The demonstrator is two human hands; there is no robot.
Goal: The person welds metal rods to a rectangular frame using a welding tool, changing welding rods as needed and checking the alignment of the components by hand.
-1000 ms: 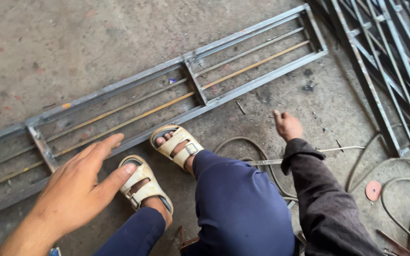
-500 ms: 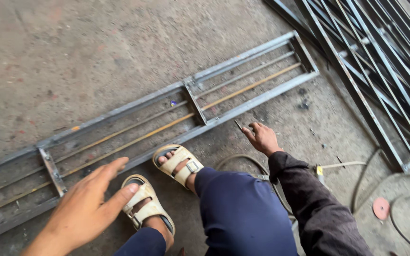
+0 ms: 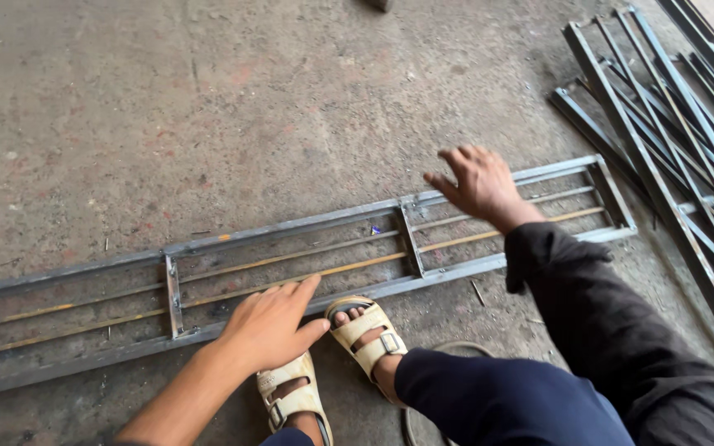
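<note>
A long grey metal frame (image 3: 291, 227) with thin rusty rods and short cross pieces lies flat on the concrete floor. My left hand (image 3: 273, 324) is spread open just above the frame's near rail, close to my sandalled feet (image 3: 365, 334). My right hand (image 3: 477, 183), in a dark sleeve, hovers with fingers apart over the frame's right part, near a cross piece (image 3: 411, 239). Neither hand holds anything.
A pile of similar metal frames (image 3: 671, 124) lies at the right edge. A cable loop (image 3: 423, 413) shows behind my feet. Small debris is scattered on the stained concrete floor (image 3: 208, 107).
My right hand has lifted from the floor by the cable and swung up over the frame. My left hand has come forward to the near rail. The view has shifted left.
</note>
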